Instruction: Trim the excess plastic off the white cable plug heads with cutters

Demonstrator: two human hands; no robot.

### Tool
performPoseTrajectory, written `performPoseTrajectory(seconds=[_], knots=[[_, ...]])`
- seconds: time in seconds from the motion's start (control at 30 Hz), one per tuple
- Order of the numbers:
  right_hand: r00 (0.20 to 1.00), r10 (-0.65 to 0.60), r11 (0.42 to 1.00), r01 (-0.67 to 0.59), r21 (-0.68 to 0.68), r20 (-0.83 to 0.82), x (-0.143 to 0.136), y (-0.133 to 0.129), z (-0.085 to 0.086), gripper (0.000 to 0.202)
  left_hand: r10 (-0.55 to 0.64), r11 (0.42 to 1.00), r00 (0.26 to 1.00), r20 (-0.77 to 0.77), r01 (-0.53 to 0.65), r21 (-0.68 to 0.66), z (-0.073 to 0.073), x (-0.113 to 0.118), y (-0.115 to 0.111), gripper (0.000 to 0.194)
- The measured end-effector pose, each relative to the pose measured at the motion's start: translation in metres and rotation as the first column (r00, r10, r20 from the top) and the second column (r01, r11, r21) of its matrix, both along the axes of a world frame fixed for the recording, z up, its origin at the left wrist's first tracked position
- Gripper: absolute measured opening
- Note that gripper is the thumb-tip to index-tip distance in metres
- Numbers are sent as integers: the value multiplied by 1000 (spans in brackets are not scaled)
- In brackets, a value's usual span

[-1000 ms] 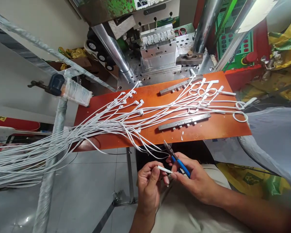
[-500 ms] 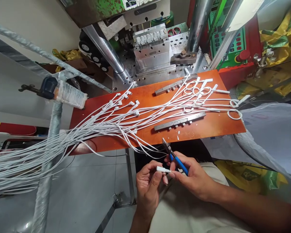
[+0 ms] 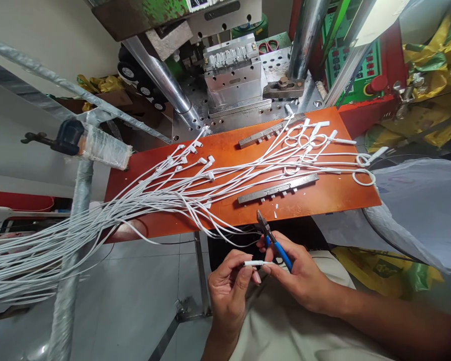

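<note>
White connector (image 3: 253, 263) had rolled from its broad face to a slimmer side since the last frame, now near level. Slim, stepped, narrowing rightward. Sat off the tabletop's (image 3: 342, 193) near edge; left hand (image 3: 228, 288) pinched it, right hand (image 3: 300, 276) gripped blue-handled pliers (image 3: 281, 251) and fingered its thin end.

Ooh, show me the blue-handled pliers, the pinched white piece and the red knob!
Blue-handled pliers (image 3: 281, 253): head view, on a blue handle.
White piece (image 3: 253, 263): head view, middle of its side.
Red knob (image 3: 378, 83): head view, on its rounded face.
</note>
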State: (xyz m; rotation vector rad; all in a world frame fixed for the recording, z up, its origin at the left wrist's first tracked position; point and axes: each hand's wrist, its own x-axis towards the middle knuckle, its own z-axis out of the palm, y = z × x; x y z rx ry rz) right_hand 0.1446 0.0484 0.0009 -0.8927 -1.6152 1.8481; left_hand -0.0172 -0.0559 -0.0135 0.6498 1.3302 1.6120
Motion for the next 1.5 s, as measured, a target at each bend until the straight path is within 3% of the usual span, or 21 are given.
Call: performPoseTrajectory(seconds=[0.2,0.43,0.67,0.77,0.83,0.9,1.07,1.23,1.33,1.5], knots=[[1000,16,999,-17,-35,-11,1,1,1,27,48,998,997,64,-46,-42,2,1,4,14],[997,29,994,-35,-104,-67,9,3,-5,45,131,990,983,126,-124,-61,8,3,13,19],[994,-81,997,80,-12,-68,31,9,1,39,89,996,996,28,-89,0,9,1,13,13],[998,-53,988,58,146,-37,42,20,11,45,68,998,997,-31,-69,-14,7,-1,10,14],[997,67,950,-77,304,41,47,28,17,60,56,998,996,-72,-58,-22,4,-3,5,14],[976,147,874,-205,440,164,49,33,19,61,57,998,993,-106,-59,-18,-3,-5,0,14],[952,78,685,-266,678,295,47,29,6,57,34,999,968,-249,-26,32,-12,-9,-6,14],[940,17,542,-294,787,339,42,30,-1,53,-19,998,886,-463,43,41,-4,-9,1,21],[934,-3,498,-309,810,357,42,32,-4,49,-47,997,867,-495,71,30,0,-9,2,27],[937,1,495,-305,814,350,43,32,-10,47,-59,995,783,-620,97,27,-1,-11,1,29]])
